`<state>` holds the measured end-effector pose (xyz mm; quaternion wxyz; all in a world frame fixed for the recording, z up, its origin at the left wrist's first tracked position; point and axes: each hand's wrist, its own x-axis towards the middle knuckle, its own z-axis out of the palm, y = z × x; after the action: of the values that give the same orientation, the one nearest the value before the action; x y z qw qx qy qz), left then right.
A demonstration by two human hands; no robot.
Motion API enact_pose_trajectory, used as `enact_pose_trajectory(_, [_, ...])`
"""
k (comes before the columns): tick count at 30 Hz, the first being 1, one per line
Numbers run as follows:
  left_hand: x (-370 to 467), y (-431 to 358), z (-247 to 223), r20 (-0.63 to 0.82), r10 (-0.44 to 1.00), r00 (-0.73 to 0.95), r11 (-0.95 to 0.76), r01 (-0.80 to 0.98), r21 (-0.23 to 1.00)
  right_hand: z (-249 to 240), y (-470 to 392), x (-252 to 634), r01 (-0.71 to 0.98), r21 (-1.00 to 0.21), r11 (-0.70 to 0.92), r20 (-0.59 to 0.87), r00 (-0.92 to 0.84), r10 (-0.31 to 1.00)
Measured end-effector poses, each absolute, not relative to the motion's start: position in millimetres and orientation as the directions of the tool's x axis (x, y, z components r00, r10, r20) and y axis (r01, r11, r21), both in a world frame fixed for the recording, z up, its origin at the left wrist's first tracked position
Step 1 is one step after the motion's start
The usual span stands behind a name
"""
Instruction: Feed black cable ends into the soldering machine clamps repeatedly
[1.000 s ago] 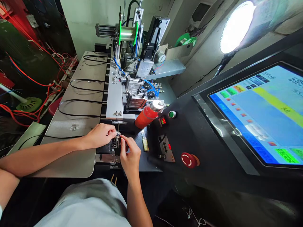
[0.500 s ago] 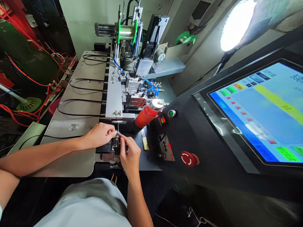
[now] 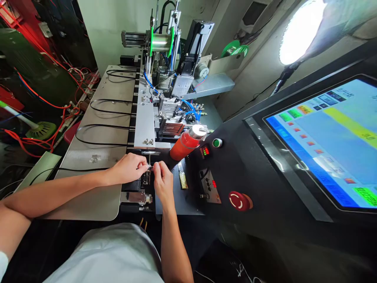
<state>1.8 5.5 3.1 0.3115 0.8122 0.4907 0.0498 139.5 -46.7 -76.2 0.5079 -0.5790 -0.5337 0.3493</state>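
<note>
My left hand (image 3: pixel 131 168) comes in from the left over the metal plate, its fingers curled into a pinch at the small metal fixture (image 3: pixel 146 177). Facing it from the right, my right hand (image 3: pixel 163 179) also has thumb and fingertips pressed together. The fingertips of both hands almost meet just above the fixture. Whatever lies between them is too small and too covered to name. A black cable (image 3: pixel 85 169) runs across the plate to behind my left wrist.
A red bottle (image 3: pixel 185 144) stands right behind my right hand. Beyond are the machine's slides and a wire spool (image 3: pixel 161 42). To the right are a red emergency stop button (image 3: pixel 239 201), a green button (image 3: pixel 217 142) and a lit screen (image 3: pixel 326 145). Black cables loop over the metal plate (image 3: pixel 108 153).
My right hand has turned more upright and its fingers have drawn together, slightly farther from the fixture. My left hand stays at the fixture. The whole view has shifted a little.
</note>
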Motion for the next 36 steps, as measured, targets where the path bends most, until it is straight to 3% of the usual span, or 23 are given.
enact_pose_trajectory(5, [0.8,3.8,0.4,-0.183,0.816,0.549,-0.409,0.770,0.489,-78.6,-43.8,132.0,0.226,-0.961,0.161,0.199,0.156,0.968])
enact_pose_trajectory(10, [-8.4,-5.1,-9.3,0.054,0.796,0.602,-0.586,0.746,0.317,-83.0,-42.9,129.4,0.189,-0.960,0.205,0.236,0.158,0.959])
enact_pose_trajectory(16, [-20.2,-8.6,-14.6,0.289,0.563,0.774,-0.815,0.579,0.037,-81.7,-43.5,130.7,0.186,-0.960,0.208,0.237,0.152,0.960])
enact_pose_trajectory(21, [-20.7,-6.4,-14.6,0.249,0.395,0.884,-0.877,0.444,-0.183,-81.6,-43.0,128.8,0.154,-0.971,0.181,0.205,0.158,0.966])
enact_pose_trajectory(25, [-20.6,-5.5,-6.7,0.124,0.506,0.854,-0.856,0.515,-0.055,-80.1,-48.2,137.7,0.295,-0.944,0.149,0.227,0.251,0.941])
enact_pose_trajectory(27, [-21.6,-4.1,1.5,0.042,0.604,0.796,-0.797,0.601,0.057,-76.5,-53.0,147.6,0.474,-0.864,0.166,0.309,0.240,0.920])
enact_pose_trajectory(29, [-23.3,-1.9,9.9,-0.046,0.680,0.732,-0.724,0.680,0.112,-70.9,-57.5,156.7,0.643,-0.732,0.224,0.389,0.125,0.913])
enact_pose_trajectory(32, [-26.0,1.2,17.5,-0.139,0.702,0.698,-0.689,0.716,0.114,-62.1,-61.4,161.8,0.766,-0.561,0.312,0.411,-0.070,0.909])
enact_pose_trajectory(36, [-25.2,1.4,19.2,-0.186,0.700,0.690,-0.688,0.721,0.086,-57.8,-61.9,155.4,0.829,-0.458,0.319,0.399,-0.129,0.908])
